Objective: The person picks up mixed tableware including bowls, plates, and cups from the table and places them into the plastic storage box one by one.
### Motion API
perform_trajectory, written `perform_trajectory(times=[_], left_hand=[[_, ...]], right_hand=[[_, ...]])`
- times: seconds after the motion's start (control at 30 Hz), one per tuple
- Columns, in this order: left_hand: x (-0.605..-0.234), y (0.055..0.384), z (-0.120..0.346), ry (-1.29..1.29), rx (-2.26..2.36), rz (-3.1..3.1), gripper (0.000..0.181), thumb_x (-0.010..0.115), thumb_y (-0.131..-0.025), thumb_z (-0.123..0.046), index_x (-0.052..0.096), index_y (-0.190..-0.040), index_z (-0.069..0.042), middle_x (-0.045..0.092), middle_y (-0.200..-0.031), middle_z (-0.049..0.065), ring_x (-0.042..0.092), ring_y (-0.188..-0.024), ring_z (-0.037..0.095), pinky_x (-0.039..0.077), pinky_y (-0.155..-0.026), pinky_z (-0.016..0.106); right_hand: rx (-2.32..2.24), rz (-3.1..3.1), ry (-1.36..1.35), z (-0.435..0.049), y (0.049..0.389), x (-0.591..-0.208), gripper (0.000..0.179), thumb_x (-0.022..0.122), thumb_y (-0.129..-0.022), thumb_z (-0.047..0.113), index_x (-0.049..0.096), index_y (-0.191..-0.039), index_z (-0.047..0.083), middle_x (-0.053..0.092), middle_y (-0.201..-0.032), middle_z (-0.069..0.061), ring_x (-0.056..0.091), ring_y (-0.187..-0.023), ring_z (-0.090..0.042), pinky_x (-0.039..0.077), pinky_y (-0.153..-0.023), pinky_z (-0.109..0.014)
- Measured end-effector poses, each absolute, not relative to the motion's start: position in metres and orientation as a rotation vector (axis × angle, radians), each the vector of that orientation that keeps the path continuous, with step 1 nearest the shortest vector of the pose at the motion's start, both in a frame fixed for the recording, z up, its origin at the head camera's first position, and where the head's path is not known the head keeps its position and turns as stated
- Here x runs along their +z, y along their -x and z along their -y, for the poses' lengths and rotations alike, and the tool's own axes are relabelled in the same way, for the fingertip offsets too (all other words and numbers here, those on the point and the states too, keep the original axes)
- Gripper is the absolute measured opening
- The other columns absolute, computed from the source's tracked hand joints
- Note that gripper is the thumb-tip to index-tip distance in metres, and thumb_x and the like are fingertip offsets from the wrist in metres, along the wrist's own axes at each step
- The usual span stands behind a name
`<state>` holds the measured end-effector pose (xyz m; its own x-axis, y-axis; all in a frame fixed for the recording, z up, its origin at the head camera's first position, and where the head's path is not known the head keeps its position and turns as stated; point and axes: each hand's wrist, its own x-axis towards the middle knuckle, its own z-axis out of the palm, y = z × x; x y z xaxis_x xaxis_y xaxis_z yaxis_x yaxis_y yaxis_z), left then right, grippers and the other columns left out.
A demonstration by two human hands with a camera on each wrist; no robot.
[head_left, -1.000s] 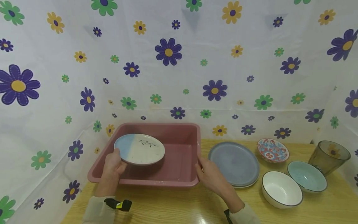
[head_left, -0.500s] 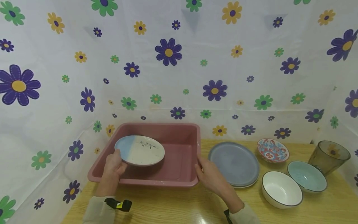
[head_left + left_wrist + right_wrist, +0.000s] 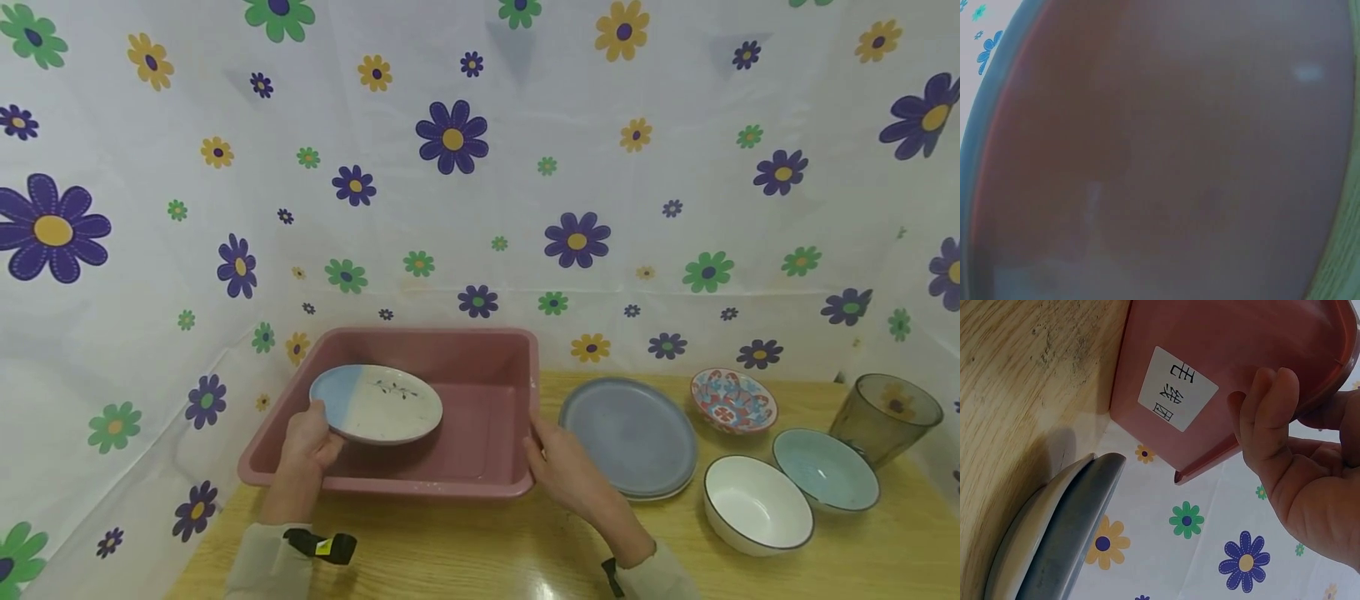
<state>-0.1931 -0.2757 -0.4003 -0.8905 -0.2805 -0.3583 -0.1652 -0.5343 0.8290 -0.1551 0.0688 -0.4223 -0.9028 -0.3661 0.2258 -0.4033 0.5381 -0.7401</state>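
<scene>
An oval plate (image 3: pixel 397 408), light blue at its left end and white with a leafy twig on the rest, is in the left part of the pink plastic basin (image 3: pixel 491 442). My left hand (image 3: pixel 306 437) pinches the plate's near left edge, its wrist crossing the basin's front rim. Whether the plate touches the basin floor I cannot tell. On the basin's right rim, my right hand (image 3: pixel 562 467) grips with curled fingers. The right wrist view shows that hand (image 3: pixel 1304 450) against the outer wall, near a white label (image 3: pixel 1177 389). A blurred pinkish surface (image 3: pixel 1179 150) fills the left wrist view.
Right of the basin lies a stack of plates with a grey-blue plate (image 3: pixel 628 437) on top. Further right stand a patterned bowl (image 3: pixel 733 402), a white bowl (image 3: pixel 757 506), a pale blue bowl (image 3: pixel 825 471) and a brown-tinted glass vessel (image 3: pixel 885 421). A flowered curtain (image 3: pixel 510 192) encloses the wooden table.
The plate's far edge has dropped slightly as my left hand moved a very little downward. My right hand stays on the basin's rim.
</scene>
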Motion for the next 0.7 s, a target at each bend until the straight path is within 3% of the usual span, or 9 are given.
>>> perform_trajectory(times=[0.5,0.7], left_hand=[[-0.4025,0.197,0.2752,-0.782,-2.528,1.544,0.058,0.013,-0.108,-0.025,-0.011,-0.157,-0.005,0.0,-0.167,0.008,0.01,-0.151,0.02,0.016,-0.12,0.035],[-0.4047,0.1973,0.2759,-0.691,-2.541,1.621,0.057,0.009,-0.105,-0.012,-0.015,-0.155,-0.003,-0.004,-0.166,0.01,0.006,-0.151,0.022,0.014,-0.121,0.037]], right_hand=[[1.277,2.719,-0.671,-0.0684,0.1566,-0.4223,0.039,0.048,-0.102,0.008,0.048,-0.14,-0.003,0.066,-0.101,-0.012,0.06,-0.083,-0.013,0.05,-0.066,-0.027],[1.248,2.727,-0.668,-0.0684,0.1566,-0.4221,0.039,0.048,-0.102,0.009,0.049,-0.14,-0.002,0.067,-0.105,-0.013,0.062,-0.087,-0.015,0.052,-0.069,-0.03]])
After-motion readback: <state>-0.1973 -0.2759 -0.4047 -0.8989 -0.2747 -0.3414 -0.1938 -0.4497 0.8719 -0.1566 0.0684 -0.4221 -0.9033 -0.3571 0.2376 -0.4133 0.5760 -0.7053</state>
